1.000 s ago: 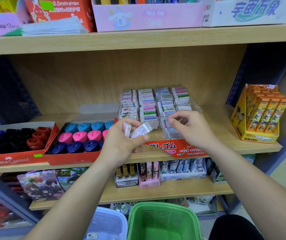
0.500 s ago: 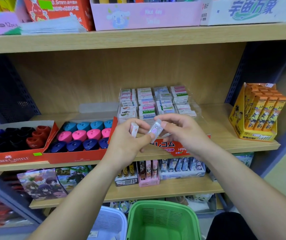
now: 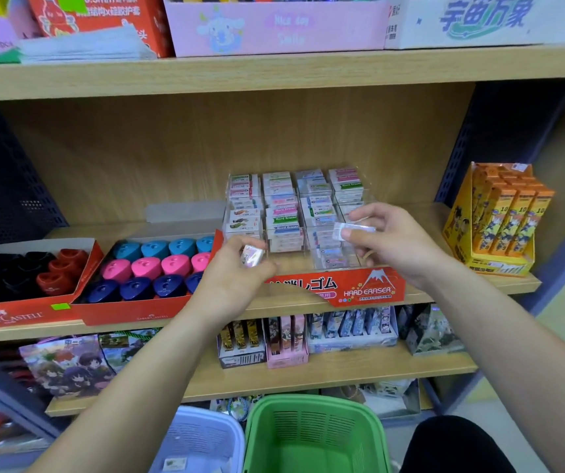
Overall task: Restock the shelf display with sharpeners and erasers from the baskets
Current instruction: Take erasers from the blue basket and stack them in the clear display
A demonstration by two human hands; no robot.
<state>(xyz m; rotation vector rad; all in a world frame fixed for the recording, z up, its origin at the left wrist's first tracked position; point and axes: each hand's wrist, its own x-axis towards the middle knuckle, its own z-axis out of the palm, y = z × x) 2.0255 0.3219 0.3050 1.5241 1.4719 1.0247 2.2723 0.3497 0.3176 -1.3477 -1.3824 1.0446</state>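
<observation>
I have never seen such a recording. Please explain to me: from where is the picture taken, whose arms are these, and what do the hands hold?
There is no machine: a person wears a camera on the head, so you look down along their own arms. The left hand grips a small eraser; the right hand pinches a second eraser at the eraser display on the wooden shelf. Beside it lie boxed sharpeners. Below stand a green basket and a pale basket.

Green basket (image 3: 311,435), pale blue basket (image 3: 202,438), red eraser display (image 3: 359,288), pink, teal, navy sharpeners (image 3: 161,264), orange box (image 3: 499,220)
</observation>
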